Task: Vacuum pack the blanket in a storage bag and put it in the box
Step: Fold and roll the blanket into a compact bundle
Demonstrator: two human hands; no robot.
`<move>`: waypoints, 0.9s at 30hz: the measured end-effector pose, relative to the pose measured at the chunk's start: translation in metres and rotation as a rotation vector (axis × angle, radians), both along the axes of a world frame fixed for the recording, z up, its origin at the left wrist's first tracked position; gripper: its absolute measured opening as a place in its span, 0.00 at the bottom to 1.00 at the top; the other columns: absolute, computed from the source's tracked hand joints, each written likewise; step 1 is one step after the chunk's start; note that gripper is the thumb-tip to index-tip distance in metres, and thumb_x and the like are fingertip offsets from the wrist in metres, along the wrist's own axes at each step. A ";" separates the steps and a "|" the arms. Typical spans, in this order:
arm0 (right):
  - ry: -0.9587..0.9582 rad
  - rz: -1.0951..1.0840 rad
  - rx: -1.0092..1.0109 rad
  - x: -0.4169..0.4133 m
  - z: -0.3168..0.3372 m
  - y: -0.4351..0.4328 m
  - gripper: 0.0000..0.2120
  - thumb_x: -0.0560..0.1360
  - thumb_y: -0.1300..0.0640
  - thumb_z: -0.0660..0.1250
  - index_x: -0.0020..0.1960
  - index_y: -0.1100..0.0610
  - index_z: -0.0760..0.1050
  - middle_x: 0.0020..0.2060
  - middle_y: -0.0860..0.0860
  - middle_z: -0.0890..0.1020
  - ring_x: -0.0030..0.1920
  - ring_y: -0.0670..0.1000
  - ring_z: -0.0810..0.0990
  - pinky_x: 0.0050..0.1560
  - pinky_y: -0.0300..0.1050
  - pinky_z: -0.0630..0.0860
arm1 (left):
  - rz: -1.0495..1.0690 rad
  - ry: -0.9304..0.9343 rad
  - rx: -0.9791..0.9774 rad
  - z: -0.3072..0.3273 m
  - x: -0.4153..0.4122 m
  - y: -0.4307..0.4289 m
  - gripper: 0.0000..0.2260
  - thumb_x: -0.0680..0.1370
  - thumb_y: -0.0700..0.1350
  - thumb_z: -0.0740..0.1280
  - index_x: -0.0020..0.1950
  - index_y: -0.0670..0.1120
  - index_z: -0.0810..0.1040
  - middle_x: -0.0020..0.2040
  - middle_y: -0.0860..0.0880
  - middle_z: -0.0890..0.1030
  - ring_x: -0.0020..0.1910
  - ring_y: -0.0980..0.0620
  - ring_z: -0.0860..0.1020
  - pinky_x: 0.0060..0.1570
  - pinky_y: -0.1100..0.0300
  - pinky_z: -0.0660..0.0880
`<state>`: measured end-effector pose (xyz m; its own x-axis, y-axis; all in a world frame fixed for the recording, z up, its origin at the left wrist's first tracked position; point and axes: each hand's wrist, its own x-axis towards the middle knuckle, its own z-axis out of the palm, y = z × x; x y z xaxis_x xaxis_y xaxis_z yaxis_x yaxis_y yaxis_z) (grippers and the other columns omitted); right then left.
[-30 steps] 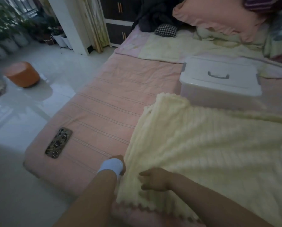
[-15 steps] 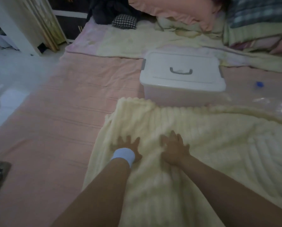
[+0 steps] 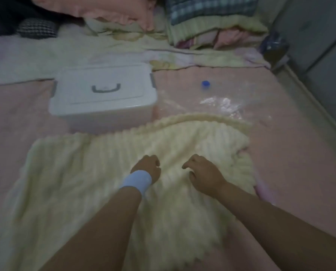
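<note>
Blanket spread across the bed; left hand, right hand fingers curled, pinch unclear, so fold compact, press flat before bagging.

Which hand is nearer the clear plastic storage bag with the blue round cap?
Right. The right hand is over the cream fluffy blanket, just this side of the bag; the left hand is further left, nearer the white plastic box.
</note>
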<state>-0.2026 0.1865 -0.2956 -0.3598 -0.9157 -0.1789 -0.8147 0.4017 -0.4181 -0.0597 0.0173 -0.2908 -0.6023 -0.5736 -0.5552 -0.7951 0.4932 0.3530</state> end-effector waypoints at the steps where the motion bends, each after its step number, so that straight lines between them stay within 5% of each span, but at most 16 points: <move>1: 0.056 -0.066 -0.022 -0.022 0.009 0.031 0.14 0.74 0.64 0.64 0.57 0.55 0.80 0.52 0.52 0.77 0.53 0.56 0.77 0.47 0.50 0.73 | -0.071 0.076 0.023 0.009 -0.031 0.029 0.09 0.79 0.49 0.63 0.58 0.52 0.74 0.61 0.47 0.72 0.60 0.44 0.74 0.60 0.53 0.72; 5: 0.059 -0.293 0.118 -0.081 0.022 0.124 0.13 0.75 0.62 0.64 0.57 0.53 0.77 0.52 0.52 0.76 0.54 0.56 0.77 0.48 0.50 0.71 | -0.300 0.246 0.108 0.024 -0.112 0.125 0.05 0.77 0.52 0.64 0.51 0.54 0.75 0.57 0.48 0.74 0.57 0.44 0.75 0.59 0.50 0.73; 7: -0.020 -0.303 0.313 -0.104 0.012 0.164 0.15 0.75 0.59 0.64 0.60 0.51 0.77 0.57 0.52 0.75 0.60 0.56 0.75 0.55 0.49 0.73 | -0.413 0.191 0.120 0.020 -0.140 0.166 0.15 0.75 0.58 0.66 0.59 0.55 0.75 0.63 0.49 0.72 0.64 0.44 0.71 0.62 0.48 0.72; 9: -0.126 -0.285 0.426 -0.114 -0.001 0.190 0.19 0.75 0.53 0.64 0.66 0.51 0.76 0.63 0.53 0.75 0.65 0.57 0.74 0.60 0.49 0.72 | -0.584 0.036 0.019 0.010 -0.155 0.194 0.32 0.71 0.67 0.66 0.73 0.58 0.64 0.73 0.49 0.62 0.72 0.43 0.60 0.68 0.43 0.65; 12: -0.289 -0.278 0.193 -0.118 -0.023 0.198 0.37 0.69 0.38 0.54 0.69 0.59 0.74 0.66 0.61 0.76 0.66 0.60 0.75 0.67 0.54 0.71 | -0.637 -0.231 -0.096 -0.007 -0.157 0.198 0.46 0.69 0.68 0.67 0.78 0.61 0.43 0.80 0.49 0.48 0.77 0.41 0.50 0.71 0.39 0.54; 15: -0.055 -0.154 0.169 -0.122 -0.034 0.186 0.32 0.69 0.49 0.59 0.72 0.55 0.71 0.68 0.62 0.74 0.66 0.63 0.76 0.60 0.59 0.76 | -0.501 -0.318 -0.152 -0.023 -0.147 0.170 0.35 0.76 0.55 0.67 0.77 0.62 0.51 0.78 0.49 0.58 0.75 0.42 0.56 0.70 0.41 0.59; 18: 0.293 0.080 0.284 -0.133 -0.051 0.168 0.35 0.60 0.62 0.67 0.68 0.53 0.74 0.69 0.61 0.76 0.65 0.64 0.78 0.58 0.65 0.76 | -0.483 -0.482 -0.065 -0.019 -0.140 0.143 0.35 0.75 0.55 0.68 0.77 0.62 0.54 0.78 0.49 0.58 0.76 0.42 0.57 0.72 0.37 0.55; 21: 0.410 0.186 0.322 -0.133 -0.067 0.149 0.28 0.65 0.57 0.64 0.65 0.55 0.78 0.53 0.57 0.84 0.57 0.62 0.82 0.69 0.66 0.58 | -0.475 -0.481 -0.007 -0.003 -0.145 0.136 0.36 0.71 0.62 0.70 0.76 0.63 0.58 0.78 0.51 0.59 0.76 0.44 0.58 0.74 0.41 0.52; 23: 0.414 0.240 0.310 -0.133 -0.064 0.147 0.17 0.66 0.53 0.66 0.53 0.53 0.83 0.41 0.54 0.81 0.50 0.62 0.82 0.73 0.70 0.52 | -0.461 -0.338 -0.037 0.000 -0.149 0.140 0.35 0.66 0.67 0.71 0.71 0.66 0.64 0.73 0.55 0.67 0.73 0.46 0.65 0.73 0.47 0.55; 25: 0.432 0.314 0.219 -0.141 -0.041 0.144 0.15 0.62 0.45 0.68 0.43 0.52 0.82 0.41 0.54 0.78 0.51 0.60 0.79 0.72 0.73 0.57 | -0.478 -0.251 -0.009 0.004 -0.156 0.151 0.35 0.66 0.66 0.72 0.70 0.65 0.64 0.70 0.58 0.70 0.71 0.48 0.67 0.71 0.48 0.55; 27: 0.446 0.438 0.104 -0.155 -0.009 0.156 0.20 0.58 0.40 0.70 0.41 0.53 0.80 0.43 0.53 0.77 0.48 0.57 0.78 0.63 0.64 0.73 | -0.440 -0.175 0.075 0.011 -0.167 0.171 0.37 0.68 0.63 0.73 0.73 0.63 0.60 0.71 0.57 0.69 0.72 0.48 0.66 0.72 0.48 0.55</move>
